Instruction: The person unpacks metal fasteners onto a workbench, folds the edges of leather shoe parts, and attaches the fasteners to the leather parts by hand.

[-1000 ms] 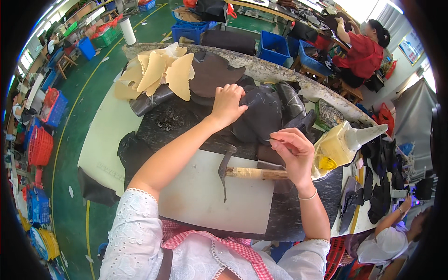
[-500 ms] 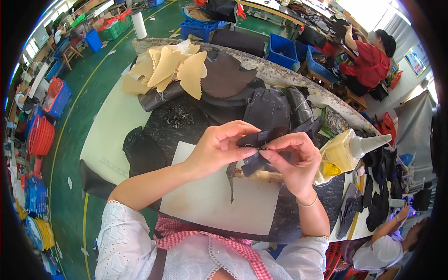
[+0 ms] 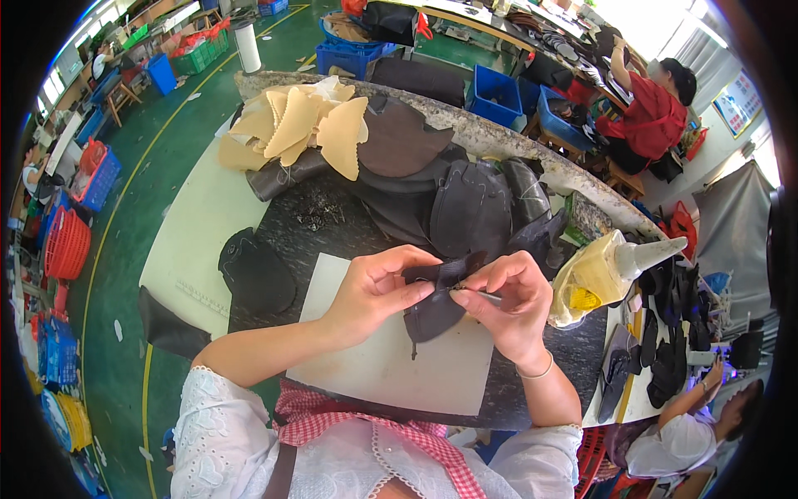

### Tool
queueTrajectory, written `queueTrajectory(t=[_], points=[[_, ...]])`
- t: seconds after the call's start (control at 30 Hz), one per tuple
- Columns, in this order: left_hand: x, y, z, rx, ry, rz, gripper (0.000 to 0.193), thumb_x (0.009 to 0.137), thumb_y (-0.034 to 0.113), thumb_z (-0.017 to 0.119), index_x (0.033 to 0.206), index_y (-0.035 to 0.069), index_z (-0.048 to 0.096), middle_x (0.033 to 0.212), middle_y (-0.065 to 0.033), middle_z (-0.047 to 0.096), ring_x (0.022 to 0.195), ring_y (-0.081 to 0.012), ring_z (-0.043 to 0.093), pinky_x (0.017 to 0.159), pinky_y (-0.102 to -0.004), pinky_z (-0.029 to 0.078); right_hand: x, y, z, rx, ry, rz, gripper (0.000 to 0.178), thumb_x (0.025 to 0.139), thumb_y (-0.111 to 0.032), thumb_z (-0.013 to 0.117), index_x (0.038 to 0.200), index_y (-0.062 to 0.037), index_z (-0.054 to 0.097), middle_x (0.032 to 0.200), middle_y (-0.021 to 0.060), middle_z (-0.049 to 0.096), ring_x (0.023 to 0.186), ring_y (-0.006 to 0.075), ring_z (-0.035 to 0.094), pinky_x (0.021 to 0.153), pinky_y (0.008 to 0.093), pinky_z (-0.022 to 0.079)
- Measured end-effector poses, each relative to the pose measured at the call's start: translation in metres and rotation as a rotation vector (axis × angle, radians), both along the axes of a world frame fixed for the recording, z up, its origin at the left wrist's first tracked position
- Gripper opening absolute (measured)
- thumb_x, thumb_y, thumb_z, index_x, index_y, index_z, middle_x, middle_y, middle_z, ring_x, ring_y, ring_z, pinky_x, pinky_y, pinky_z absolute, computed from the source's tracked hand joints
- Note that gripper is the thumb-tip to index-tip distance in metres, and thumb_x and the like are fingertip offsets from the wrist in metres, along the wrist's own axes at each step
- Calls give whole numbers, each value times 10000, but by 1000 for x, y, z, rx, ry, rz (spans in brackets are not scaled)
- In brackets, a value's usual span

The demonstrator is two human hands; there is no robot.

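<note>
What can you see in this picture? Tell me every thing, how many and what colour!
Board: 1, off-white, on the worktop
Held piece: at least one, black, above the board
Rounded piece: 1, black, left of the board
Scalloped pieces: several, tan, back left
Cut pieces: several, black and brown, back middle
Bottle: 1, pale yellow, right
Bins: several, blue, beyond the worktop
Baskets: several, red and blue, far left
Cylinder: 1, white, beyond the worktop
Floor: green, left
Other people: at least three, red or white tops, right and far left
Sleeves: 2, white, near edge
Left hand: 1, bare, gripping the held piece
Right hand: 1, bare, pinching it too
</note>
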State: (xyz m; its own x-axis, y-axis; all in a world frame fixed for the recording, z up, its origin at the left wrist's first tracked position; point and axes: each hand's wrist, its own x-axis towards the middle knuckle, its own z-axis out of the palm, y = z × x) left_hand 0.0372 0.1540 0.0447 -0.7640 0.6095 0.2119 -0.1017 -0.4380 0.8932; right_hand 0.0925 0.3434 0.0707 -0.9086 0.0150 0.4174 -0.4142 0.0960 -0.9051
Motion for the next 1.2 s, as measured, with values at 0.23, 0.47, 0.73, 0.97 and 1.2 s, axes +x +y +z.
queueTrajectory(t=[0.23,0.47,0.73,0.97,1.2], points=[[-1,-6,9,-94,362,120,229,829,-14,630,1058,-7,626,1021,-85,607,899,-131,598,778,-259,475,0,0,3,-115,-152,92,292,708,83,755,858,-24,528,824,63,646,796,114,628,739,253,524],[16,-8,3,-225,823,-107,110,807,26,669,917,21,658,905,-42,647,801,-134,627,697,-279,497,-18,-6,20,28,49,12,265,679,48,778,877,-13,611,886,77,653,880,153,629,793,267,512],[-20,-24,-13,-262,-95,119,144,860,83,640,986,16,627,863,-2,640,772,-47,585,674,-207,476,-30,23,-23,80,-207,-203,87,811,53,650,889,16,640,896,40,633,804,89,621,734,225,511],[-22,-85,-22,-258,-243,263,163,874,59,597,1031,18,590,887,-21,651,760,-59,622,648,-194,495,-36,41,-55,415,-168,-134,131,783,51,660,905,4,648,886,46,634,756,122,644,687,235,518],[-17,-83,-40,-244,-309,242,174,886,48,604,1052,-4,596,944,-37,653,847,-64,605,768,-205,482,-79,28,-66,804,-123,24,119,784,-48,676,899,-26,654,842,67,607,684,223,625,621,302,502]])
